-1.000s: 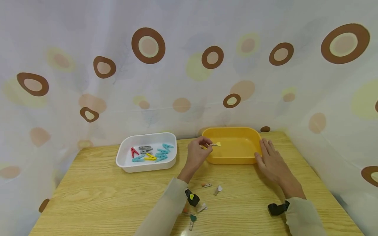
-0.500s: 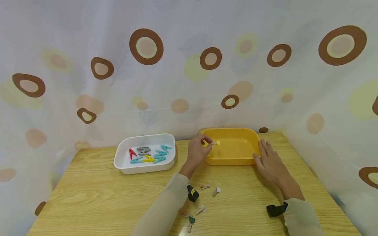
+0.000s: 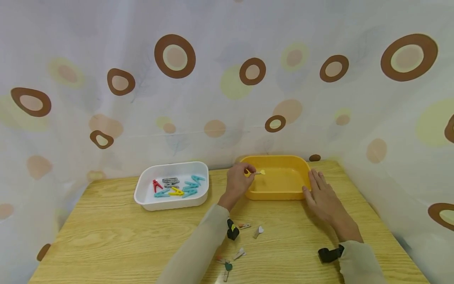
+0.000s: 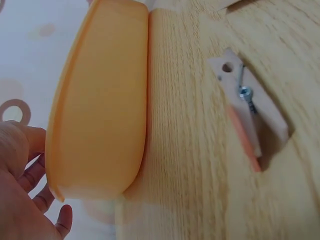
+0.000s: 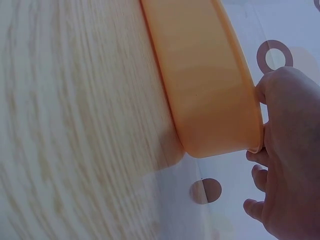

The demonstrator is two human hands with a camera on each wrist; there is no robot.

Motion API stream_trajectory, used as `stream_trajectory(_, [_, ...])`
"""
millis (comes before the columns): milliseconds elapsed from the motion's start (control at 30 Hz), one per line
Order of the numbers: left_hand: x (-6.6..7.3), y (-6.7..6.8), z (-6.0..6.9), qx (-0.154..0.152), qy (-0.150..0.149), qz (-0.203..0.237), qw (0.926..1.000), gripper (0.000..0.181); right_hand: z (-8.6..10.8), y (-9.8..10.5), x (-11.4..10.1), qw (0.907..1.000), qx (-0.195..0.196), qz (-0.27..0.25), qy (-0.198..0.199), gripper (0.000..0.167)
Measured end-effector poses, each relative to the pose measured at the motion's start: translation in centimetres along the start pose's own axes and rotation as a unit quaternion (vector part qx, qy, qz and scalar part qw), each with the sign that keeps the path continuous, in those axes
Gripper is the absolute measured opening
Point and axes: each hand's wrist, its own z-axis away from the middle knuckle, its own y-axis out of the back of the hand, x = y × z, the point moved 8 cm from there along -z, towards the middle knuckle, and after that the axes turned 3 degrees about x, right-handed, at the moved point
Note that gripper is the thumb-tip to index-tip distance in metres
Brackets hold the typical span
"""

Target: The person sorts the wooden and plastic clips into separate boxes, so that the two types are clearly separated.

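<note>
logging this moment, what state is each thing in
Yellow tray: upright on the table
Left hand: pinching the yellow-heart clip
Yellow-heart clip: held at the yellow tray's left end
Right hand: resting against the yellow tray's right end
White tray: upright, holding coloured clips and grey clips
Loose wooden clips: lying on the table

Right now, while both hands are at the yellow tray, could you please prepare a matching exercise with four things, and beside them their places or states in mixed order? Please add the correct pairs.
Things:
1. Left hand
2. Right hand
3. Red clip
4. Green-heart peg

Places or states:
A. Inside the white tray
B. Touching the yellow tray's right end
C. Lying on the table
D. Pinching the yellow-heart peg

Pairs: 1-D, 2-B, 3-A, 4-C
</note>
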Motion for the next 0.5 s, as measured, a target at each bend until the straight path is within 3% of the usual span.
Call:
stream_trajectory(333, [-0.3,-1.2,-0.3,-0.009,-0.012,-0.022,0.9996,0.003,-0.1,-0.1,0.0,0.9999,0.008,-0.001,0.01,0.072])
stream_trajectory(500, [-0.1,-1.4,-0.3,-0.011,-0.018,-0.028,0.9994,0.012,0.0,0.0,0.0,1.0,0.002,0.0,0.007,0.072])
